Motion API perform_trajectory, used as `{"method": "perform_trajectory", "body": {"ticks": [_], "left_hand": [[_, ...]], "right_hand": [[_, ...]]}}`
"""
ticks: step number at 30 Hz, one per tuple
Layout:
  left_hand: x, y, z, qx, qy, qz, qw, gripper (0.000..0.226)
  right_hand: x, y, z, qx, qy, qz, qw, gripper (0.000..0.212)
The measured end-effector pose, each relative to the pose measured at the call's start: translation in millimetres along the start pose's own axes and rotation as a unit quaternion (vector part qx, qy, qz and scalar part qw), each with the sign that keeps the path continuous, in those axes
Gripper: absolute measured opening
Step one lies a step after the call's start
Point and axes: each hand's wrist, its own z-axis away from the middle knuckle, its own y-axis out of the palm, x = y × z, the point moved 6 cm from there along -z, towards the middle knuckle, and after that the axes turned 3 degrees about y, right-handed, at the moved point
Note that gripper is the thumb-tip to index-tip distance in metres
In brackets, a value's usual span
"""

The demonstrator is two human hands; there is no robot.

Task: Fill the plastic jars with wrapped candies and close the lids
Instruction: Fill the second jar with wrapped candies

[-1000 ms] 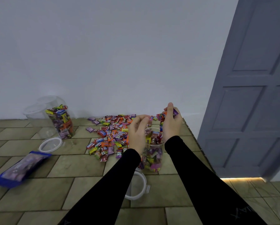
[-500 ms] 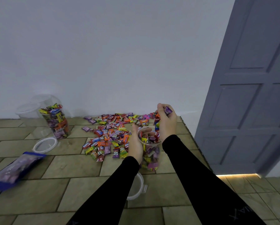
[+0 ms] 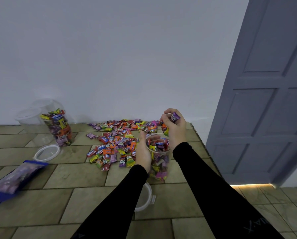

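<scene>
A clear plastic jar (image 3: 159,163), open at the top and largely filled with wrapped candies, stands on the olive tiled floor (image 3: 61,200) just right of frame centre. The left hand (image 3: 143,153) grips the jar's left side, thumb on the near wall and fingers curled round the far side, visible through the plastic at the rim. The right hand (image 3: 174,130) is held above and just to the right of the jar mouth, fingers curled round a bunch of wrapped candies; a purple-wrapped candy (image 3: 175,117) protrudes at the top and an orange and green one hangs below the palm. Both forearms wear black sleeves.

A loose pile of multicoloured wrapped candies (image 3: 116,142) lies on the floor left of and behind the jar, reaching the white wall. A white-rimmed clear lid with a clip tab (image 3: 146,198) lies on the floor below the jar, partly hidden by the left sleeve.

At the left of the frame, a second clear jar filled with candies (image 3: 58,130) stands open, with empty clear jars (image 3: 30,118) behind it and a second white-rimmed lid (image 3: 47,152) in front. A blue and purple candy bag (image 3: 15,179) lies at lower left. A grey panelled door (image 3: 268,100) occupies the right side.
</scene>
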Motion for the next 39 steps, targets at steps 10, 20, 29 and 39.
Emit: {"method": "perform_trajectory", "body": {"ticks": [10,20,29,39], "left_hand": [[-2.4,-1.7,-0.8,0.000,-0.001,-0.010,1.000,0.073],[-2.2,2.0,1.4,0.001,-0.044,0.043,0.998,0.077],[-1.7,-2.0,-3.1,-0.006,-0.014,0.015,1.000,0.076],[5.1,-4.2,-9.8,0.039,-0.011,-0.029,0.999,0.082]], "right_hand": [[4.4,3.7,5.6,0.043,0.009,-0.035,0.998,0.022],[-1.8,7.0,3.5,0.062,0.013,0.010,0.998,0.015],[-1.8,13.0,5.6,0.113,0.012,0.034,0.993,0.015],[15.4,21.9,5.4,0.152,-0.106,0.444,0.877,0.011]]}}
